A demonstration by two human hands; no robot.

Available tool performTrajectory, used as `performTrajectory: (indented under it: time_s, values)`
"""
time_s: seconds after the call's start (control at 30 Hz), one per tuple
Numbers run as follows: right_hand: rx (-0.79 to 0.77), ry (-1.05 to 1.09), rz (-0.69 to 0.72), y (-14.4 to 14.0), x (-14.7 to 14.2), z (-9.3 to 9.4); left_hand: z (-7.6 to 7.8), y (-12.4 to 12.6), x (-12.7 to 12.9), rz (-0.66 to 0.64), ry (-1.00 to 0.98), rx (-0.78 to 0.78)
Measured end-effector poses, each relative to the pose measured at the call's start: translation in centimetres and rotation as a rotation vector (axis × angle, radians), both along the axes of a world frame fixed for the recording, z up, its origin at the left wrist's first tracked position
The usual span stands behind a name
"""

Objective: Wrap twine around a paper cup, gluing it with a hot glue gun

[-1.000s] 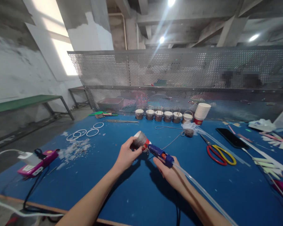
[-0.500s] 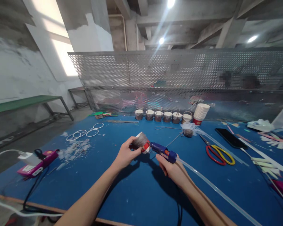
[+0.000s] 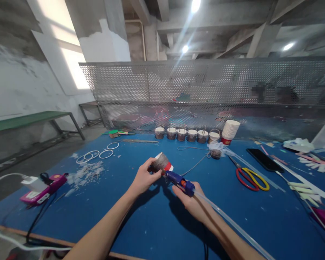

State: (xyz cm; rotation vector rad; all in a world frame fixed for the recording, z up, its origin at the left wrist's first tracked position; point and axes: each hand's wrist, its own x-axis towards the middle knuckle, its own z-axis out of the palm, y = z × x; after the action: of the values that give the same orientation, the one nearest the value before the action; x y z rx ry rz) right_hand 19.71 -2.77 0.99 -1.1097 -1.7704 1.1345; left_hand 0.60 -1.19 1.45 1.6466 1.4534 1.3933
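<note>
My left hand (image 3: 146,177) grips a small paper cup (image 3: 160,163), tilted on its side. Grey cord covers much of the cup, and a red and white band shows at its right end. In my right hand (image 3: 191,198) is a blue hot glue gun (image 3: 180,181), its nozzle close to the cup's lower side by my left thumb. Whether the tip touches the cup I cannot tell. A long clear glue stick (image 3: 227,218) sticks out of the gun's back. Grey cord (image 3: 196,166) runs from near the cup to a dark ball of cord (image 3: 216,154).
Several cord-wrapped cups (image 3: 181,134) stand along the back beside a stack of paper cups (image 3: 230,131). Scissors (image 3: 250,178) and a phone (image 3: 264,159) lie right. White rings (image 3: 106,154), glue scraps (image 3: 88,173) and a pink power strip (image 3: 44,189) are left.
My right hand has moved left and slightly down with the glue gun, bringing the nozzle from the cup's right end to its lower side. My left hand holds the cup in nearly the same place.
</note>
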Motion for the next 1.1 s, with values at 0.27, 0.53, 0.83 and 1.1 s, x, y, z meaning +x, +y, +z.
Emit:
performTrajectory:
  time_s: [0.27,0.53,0.83,1.1]
  values:
    - [-0.086,0.002,-0.038,1.2,0.9,0.6,0.4,-0.3,-0.1,-0.024,0.014,-0.007]
    - [-0.212,-0.012,0.01,1.6,1.5,1.4,0.3,0.1,-0.7,-0.085,0.012,-0.013]
    - [-0.198,0.037,-0.026,1.4,1.3,1.6,0.1,0.1,-0.8,-0.062,0.039,0.008]
    - [-0.149,-0.042,-0.026,0.8,0.9,0.9,-0.2,0.1,-0.9,-0.041,0.158,0.069]
